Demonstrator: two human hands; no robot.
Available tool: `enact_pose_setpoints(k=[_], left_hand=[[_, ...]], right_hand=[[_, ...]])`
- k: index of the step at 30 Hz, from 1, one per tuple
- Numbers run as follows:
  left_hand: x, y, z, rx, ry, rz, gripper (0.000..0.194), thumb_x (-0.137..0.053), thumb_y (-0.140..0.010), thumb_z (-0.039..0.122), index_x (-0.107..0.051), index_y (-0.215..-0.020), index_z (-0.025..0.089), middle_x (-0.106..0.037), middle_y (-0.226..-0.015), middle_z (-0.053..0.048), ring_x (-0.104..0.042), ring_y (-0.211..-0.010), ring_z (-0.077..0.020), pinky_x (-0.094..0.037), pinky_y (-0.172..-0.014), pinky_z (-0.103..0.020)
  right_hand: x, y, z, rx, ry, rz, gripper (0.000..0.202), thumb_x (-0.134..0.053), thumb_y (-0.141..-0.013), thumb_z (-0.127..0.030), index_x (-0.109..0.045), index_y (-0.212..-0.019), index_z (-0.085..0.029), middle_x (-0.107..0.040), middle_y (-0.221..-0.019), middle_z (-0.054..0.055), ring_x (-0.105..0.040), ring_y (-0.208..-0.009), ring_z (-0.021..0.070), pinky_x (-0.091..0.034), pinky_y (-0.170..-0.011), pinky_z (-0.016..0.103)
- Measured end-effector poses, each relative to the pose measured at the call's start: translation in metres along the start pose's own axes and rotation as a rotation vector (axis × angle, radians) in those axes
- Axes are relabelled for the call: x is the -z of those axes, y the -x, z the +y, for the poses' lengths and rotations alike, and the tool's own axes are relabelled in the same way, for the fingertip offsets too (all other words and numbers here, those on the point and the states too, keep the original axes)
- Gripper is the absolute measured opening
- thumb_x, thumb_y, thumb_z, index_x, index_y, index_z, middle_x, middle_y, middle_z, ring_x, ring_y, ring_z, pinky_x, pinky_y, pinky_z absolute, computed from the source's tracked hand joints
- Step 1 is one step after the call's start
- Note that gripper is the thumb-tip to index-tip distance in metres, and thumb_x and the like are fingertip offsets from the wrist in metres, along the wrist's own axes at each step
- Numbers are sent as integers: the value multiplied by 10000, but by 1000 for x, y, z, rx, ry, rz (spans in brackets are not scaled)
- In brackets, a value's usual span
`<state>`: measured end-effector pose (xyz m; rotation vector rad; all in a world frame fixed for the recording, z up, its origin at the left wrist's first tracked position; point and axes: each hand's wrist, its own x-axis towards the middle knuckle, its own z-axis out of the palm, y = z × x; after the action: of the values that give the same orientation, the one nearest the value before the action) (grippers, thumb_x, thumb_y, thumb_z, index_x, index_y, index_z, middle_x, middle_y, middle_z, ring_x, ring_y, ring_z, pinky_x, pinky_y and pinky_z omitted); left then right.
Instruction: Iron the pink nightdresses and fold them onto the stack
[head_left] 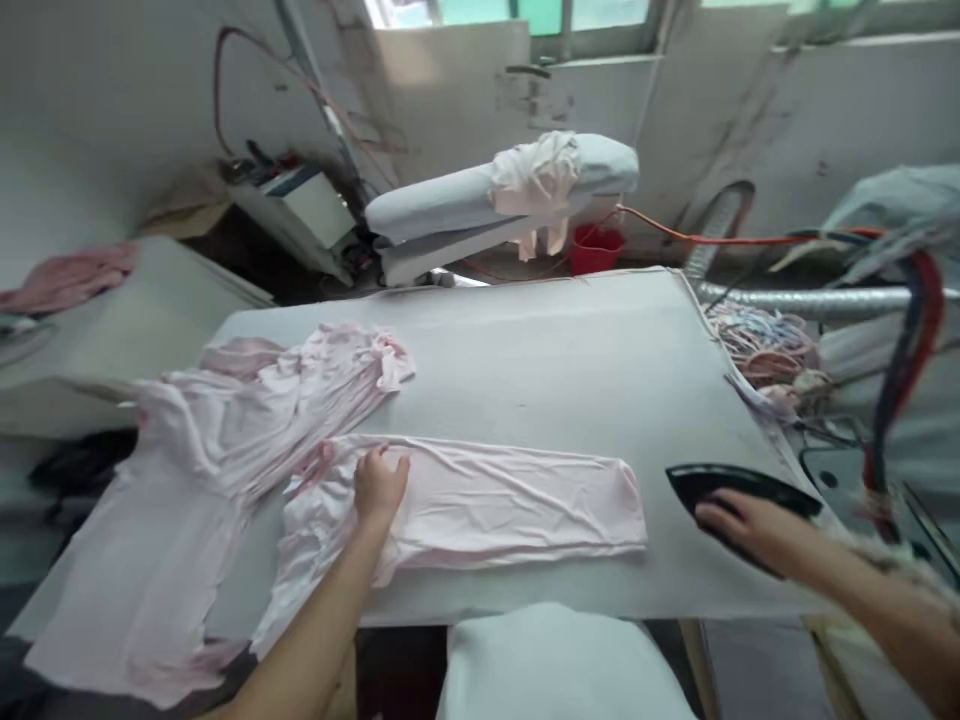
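Observation:
A pale pink garment (517, 500) lies on the white padded ironing table (555, 370), one long leg or sleeve laid out flat with creases across it. My left hand (380, 487) rests on its bunched left end, thumb apart from the fingers. To the right of the flat end, my right hand (739, 525) grips an iron (694, 482), dark-edged and pointing left. The iron sits apart from the cloth; my hand hides its handle. A second pale pink garment (180, 480) is heaped on the left and hangs over the front edge.
A padded sleeve board (442, 200) with a crumpled cloth (536, 175) stands behind the table. A red bucket (596, 250) is beyond it. Cables and a hose (911, 350) hang at the right, near a pile of fabric strips (765, 345). A white padded form (559, 665) juts up in front.

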<state>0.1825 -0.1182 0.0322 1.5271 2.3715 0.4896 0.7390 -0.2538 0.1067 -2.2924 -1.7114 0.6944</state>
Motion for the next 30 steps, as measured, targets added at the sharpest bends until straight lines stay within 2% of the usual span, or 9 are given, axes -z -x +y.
enact_pose_setpoints(k=[6,9,12,19,22,24,26,28,30], left_hand=[[4,-29,-20,75,-166,-184,324,-535,-932,351,-674,-1148,154,-729,-1113,-147,-661,-1024,-301,-435,-782,-332],[5,-37,-21,15,-168,-234,258,-510,-950,317,-712,-1053,193,-756,-1048,-106,-677,-932,-259,-370,-685,-302],[2,-40,-34,-49,-102,-181,245,-518,-956,308,-725,-1028,198,-765,-1027,-97,-674,-900,-232,-340,-660,-292],[-15,-42,-61,-16,195,-88,153,-569,-902,287,-684,-870,191,-723,-841,-56,-621,-753,-192,-333,-632,-275],[-8,-34,-54,45,494,-55,110,-562,-850,238,-624,-780,181,-671,-764,-39,-594,-734,-176,-392,-664,-261],[5,-7,-39,69,773,-2,89,-550,-827,244,-600,-789,181,-633,-724,-19,-572,-698,-160,-428,-664,-249],[23,42,-12,3,1028,37,120,-549,-838,293,-602,-851,186,-610,-717,-6,-551,-656,-150,-453,-641,-250],[43,107,25,-190,1174,50,143,-550,-871,322,-616,-919,205,-636,-773,-22,-576,-688,-161,-495,-684,-284],[59,171,65,-502,1175,15,89,-589,-866,276,-641,-925,235,-687,-873,-54,-633,-827,-198,-522,-852,-364]], right_hand=[[-79,6,-222,235,-78,-377,336,-601,-872,-566,-678,-894,-240,-749,-934,104,-669,-823,265,-435,-706,324],[-111,-30,-292,155,-78,-394,279,-604,-888,-461,-675,-960,-201,-746,-921,88,-664,-782,220,-414,-653,282],[-111,-50,-277,-121,-65,-273,331,-551,-932,-429,-671,-1076,-156,-741,-927,104,-658,-705,187,-426,-601,260],[-53,15,-75,-528,28,-40,506,-489,-908,-588,-700,-817,-137,-595,-525,86,-598,-510,246,-455,-535,343],[-29,20,-35,-615,130,149,570,-534,-853,-602,-725,-939,-71,-702,-769,234,-698,-814,390,-544,-708,466],[-27,14,-53,-534,236,402,656,-540,-849,-528,-649,-1191,21,-651,-1151,364,-607,-1178,474,-506,-935,575],[-46,15,-101,-185,215,594,779,-561,-846,-505,-479,-1402,34,-475,-1435,366,-423,-1403,457,-385,-1112,620],[-82,33,-158,285,38,547,855,-606,-845,-549,-370,-1506,-61,-406,-1544,262,-338,-1474,392,-315,-1189,613],[-119,65,-198,531,-187,272,793,-618,-873,-560,-382,-1527,-178,-480,-1504,163,-379,-1454,348,-367,-1185,586]])
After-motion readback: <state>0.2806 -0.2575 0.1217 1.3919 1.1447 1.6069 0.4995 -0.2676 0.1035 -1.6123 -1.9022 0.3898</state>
